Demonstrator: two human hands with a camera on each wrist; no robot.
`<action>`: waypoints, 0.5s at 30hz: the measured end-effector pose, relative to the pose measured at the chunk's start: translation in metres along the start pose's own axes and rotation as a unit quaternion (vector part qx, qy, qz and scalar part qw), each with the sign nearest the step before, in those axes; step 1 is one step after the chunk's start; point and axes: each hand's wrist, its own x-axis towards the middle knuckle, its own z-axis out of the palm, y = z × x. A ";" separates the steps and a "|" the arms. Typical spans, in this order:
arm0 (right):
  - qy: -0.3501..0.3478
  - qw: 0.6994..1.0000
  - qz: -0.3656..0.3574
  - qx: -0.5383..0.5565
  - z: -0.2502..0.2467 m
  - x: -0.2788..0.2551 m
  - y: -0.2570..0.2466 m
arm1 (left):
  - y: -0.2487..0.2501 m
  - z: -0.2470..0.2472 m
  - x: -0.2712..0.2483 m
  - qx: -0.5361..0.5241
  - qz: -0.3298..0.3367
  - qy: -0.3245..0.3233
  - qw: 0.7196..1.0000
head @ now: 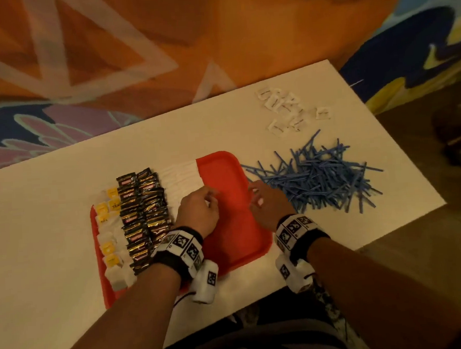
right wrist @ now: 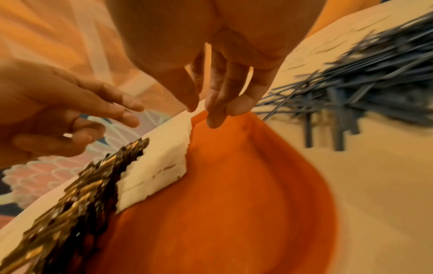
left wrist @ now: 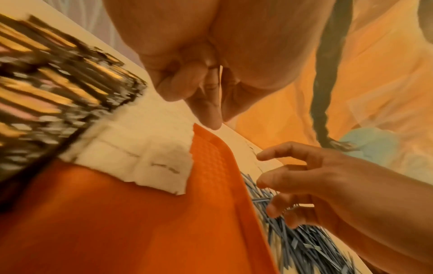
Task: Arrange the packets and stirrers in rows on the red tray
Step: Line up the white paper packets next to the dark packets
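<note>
Stirrers (head: 318, 179) lie heaped at three o'clock of the red tray (head: 234, 214), axes mixed, nearest the right hand (head: 266, 204), which is loose, holding nothing. Left wrist view: left hand (left wrist: 199, 77) curled, grasp unclear. Right wrist view: white packets (right wrist: 159, 166) sit at nine o'clock.

The head view looks steeply down on the worktop (head: 51, 212) from above. Both wrist views sit low and close, facing along the fingers (left wrist: 211, 111); all share the tray (head: 235, 228).
</note>
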 end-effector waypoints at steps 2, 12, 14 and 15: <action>0.012 0.999 0.020 0.029 -0.022 -0.005 0.018 | 0.023 0.012 0.018 0.016 0.018 -0.039 0.999; -0.001 0.998 0.058 0.024 -0.124 0.024 0.113 | 0.141 0.095 0.159 0.289 0.107 -0.191 0.932; -0.006 0.998 0.059 0.028 -0.141 0.038 0.125 | 0.161 0.107 0.188 0.339 0.119 -0.199 0.912; -0.011 0.998 0.060 0.028 -0.148 0.045 0.131 | 0.169 0.112 0.202 0.360 0.120 -0.209 0.901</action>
